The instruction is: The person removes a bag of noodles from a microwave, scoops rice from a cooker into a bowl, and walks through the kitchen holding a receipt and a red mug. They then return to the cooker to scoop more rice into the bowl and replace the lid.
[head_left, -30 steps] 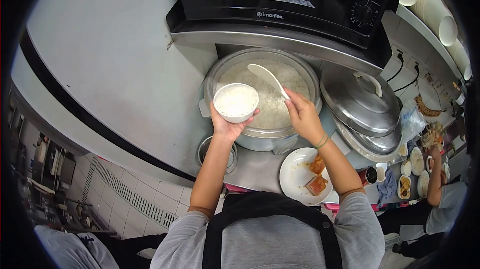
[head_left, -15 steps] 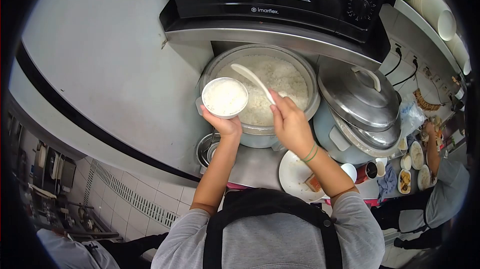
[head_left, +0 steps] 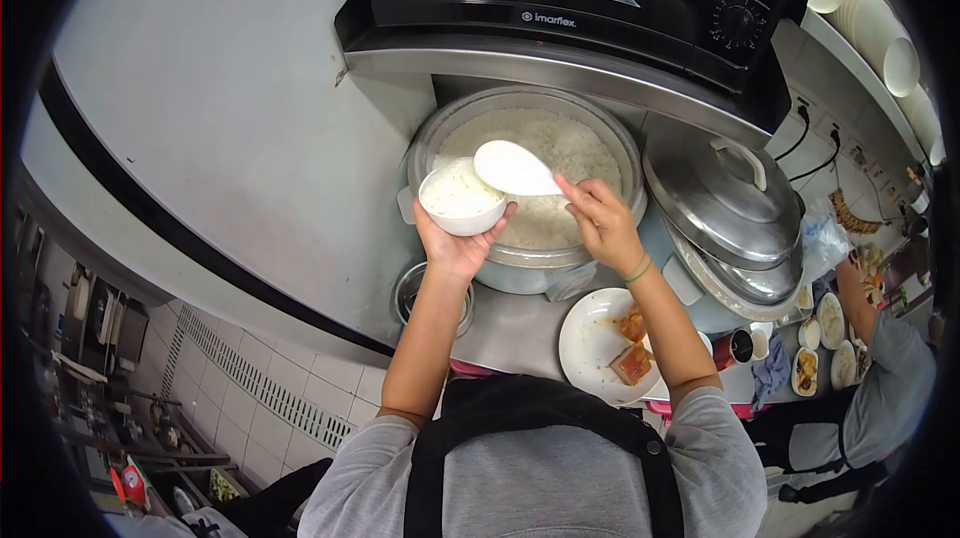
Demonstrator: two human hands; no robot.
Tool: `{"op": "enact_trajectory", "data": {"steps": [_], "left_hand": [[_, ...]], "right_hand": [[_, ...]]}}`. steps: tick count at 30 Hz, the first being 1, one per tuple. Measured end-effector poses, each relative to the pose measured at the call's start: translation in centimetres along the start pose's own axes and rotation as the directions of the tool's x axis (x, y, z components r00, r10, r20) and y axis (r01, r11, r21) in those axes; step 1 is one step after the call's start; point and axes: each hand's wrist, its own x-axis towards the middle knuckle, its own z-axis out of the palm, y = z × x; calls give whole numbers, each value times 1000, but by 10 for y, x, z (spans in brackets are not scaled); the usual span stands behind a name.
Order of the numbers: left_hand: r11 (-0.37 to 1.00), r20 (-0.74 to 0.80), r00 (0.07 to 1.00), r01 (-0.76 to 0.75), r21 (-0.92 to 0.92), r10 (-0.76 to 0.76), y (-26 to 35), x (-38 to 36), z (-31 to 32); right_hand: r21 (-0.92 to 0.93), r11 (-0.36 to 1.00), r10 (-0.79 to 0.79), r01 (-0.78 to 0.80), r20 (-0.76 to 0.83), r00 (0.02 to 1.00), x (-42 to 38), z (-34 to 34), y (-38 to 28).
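Observation:
Cupped around a small white bowl (head_left: pixel 463 222), my left hand (head_left: pixel 457 250) holds it over the near left rim of a big rice cooker pot (head_left: pixel 428 133). Cooked rice (head_left: pixel 455 188) fills the bowl to the top. My right hand (head_left: pixel 603 221) grips the handle of a white rice paddle (head_left: pixel 512 170), whose broad face overlaps the bowl's right edge in this view. More rice (head_left: pixel 565 143) lies in the pot beneath both hands. Below my right forearm is a white plate (head_left: pixel 585 358) with browned pieces of food (head_left: pixel 632 363).
A black oven (head_left: pixel 560 8) sits on a shelf above the pot. Right of it stands a second cooker with a metal lid (head_left: pixel 715 198). A metal container (head_left: pixel 410 293) is at lower left. Another person (head_left: pixel 890 388) works at right beside food dishes (head_left: pixel 805 368).
The paddle has turned so its broad face shows, and its head has come to the bowl's edge. The bowl has tilted slightly. The whole view has shifted a little.

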Motion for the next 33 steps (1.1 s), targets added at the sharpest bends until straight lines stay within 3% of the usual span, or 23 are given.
{"op": "enact_trajectory", "data": {"steps": [3,5,10,15,17,21,23,24,25,26,28,30,31,33], "left_hand": [[994,23,995,98,-52,-96,6,1,-4],[985,49,988,148,-93,-144,8,-1,-5],[988,2,1000,-16,156,16,5,-8,4],[976,9,1000,-10,216,9,4,-10,7],[972,-15,1000,-16,235,20,2,-11,9],[962,-44,989,-129,239,143,-8,-13,6],[957,-15,981,-186,222,194,-17,-11,3],[940,-51,958,-264,215,281,-22,-11,2],[917,-88,928,-337,213,362,-26,-11,0],[923,-92,934,-321,214,346,-30,-12,-4],[917,-18,928,-364,160,372,-37,-13,-7],[911,-68,920,-369,185,386,-43,-17,-2],[895,-120,899,-392,212,421,-47,-18,0],[881,-111,893,-399,254,436,-56,-24,1]], "right_hand": [[48,997,-50,53,-56,997,4,-5,3],[147,987,41,-60,131,991,4,-7,5],[203,970,104,-133,147,984,18,-27,-13],[145,988,20,-54,226,974,20,-29,-25],[154,976,118,-151,204,972,20,-37,-28],[164,984,20,-64,261,965,14,-35,-34],[222,944,179,-243,273,945,11,-41,-33],[219,942,190,-253,274,943,9,-38,-34],[227,931,252,-288,173,952,6,-32,-35],[235,917,316,-323,69,946,3,-27,-36],[223,923,309,-314,60,949,-5,-23,-44],[211,920,292,-330,192,937,-13,-29,-56],[220,902,348,-370,135,928,-15,-30,-61],[314,883,404,-348,-135,905,-28,-14,-56]]}}
